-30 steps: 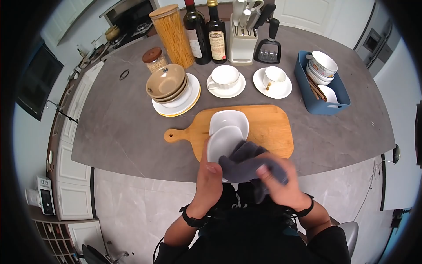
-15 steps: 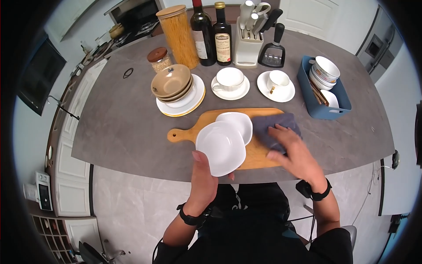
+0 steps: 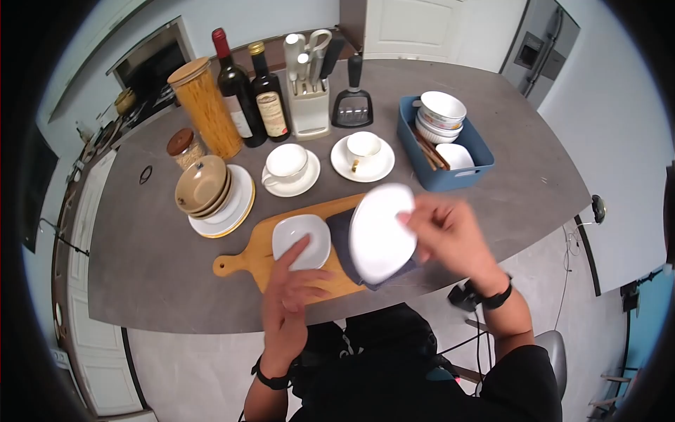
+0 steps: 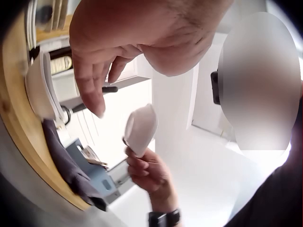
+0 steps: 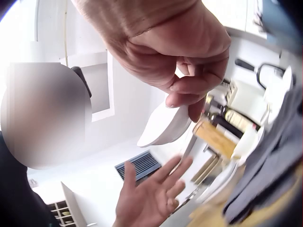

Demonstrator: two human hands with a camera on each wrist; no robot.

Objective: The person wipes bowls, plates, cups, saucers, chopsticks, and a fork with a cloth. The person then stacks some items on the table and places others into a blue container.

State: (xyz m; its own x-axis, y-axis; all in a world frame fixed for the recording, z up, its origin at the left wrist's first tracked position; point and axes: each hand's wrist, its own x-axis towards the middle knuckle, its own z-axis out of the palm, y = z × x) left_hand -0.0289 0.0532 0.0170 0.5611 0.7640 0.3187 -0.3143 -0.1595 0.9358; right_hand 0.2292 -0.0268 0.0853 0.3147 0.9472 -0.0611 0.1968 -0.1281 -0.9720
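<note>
My right hand [image 3: 453, 235] pinches the rim of a white bowl [image 3: 383, 235], which is tilted on its side above a folded dark grey cloth [image 3: 342, 232]. The right wrist view shows thumb and fingers meeting at the edge of that bowl [image 5: 165, 125]. A second rounded-square white bowl [image 3: 315, 235] sits on the wooden cutting board [image 3: 261, 243], left of the cloth. My left hand [image 3: 285, 288] is held over the near side of this second bowl, fingers extended and nothing in its grasp; one finger overlaps the bowl in the head view.
Brown bowls [image 3: 200, 184] are stacked on white plates [image 3: 242, 200] at left. Two cups on saucers [image 3: 383, 172] stand behind the board. A blue bin [image 3: 439, 179] with bowls is at right. Bottles [image 3: 271, 105], a pasta jar [image 3: 207, 109] and a knife block [image 3: 309, 112] line the back.
The right hand has left the cloth lying on the board and now has the upper white bowl, which the left hand held before. That bowl has moved right, and the head view has shifted.
</note>
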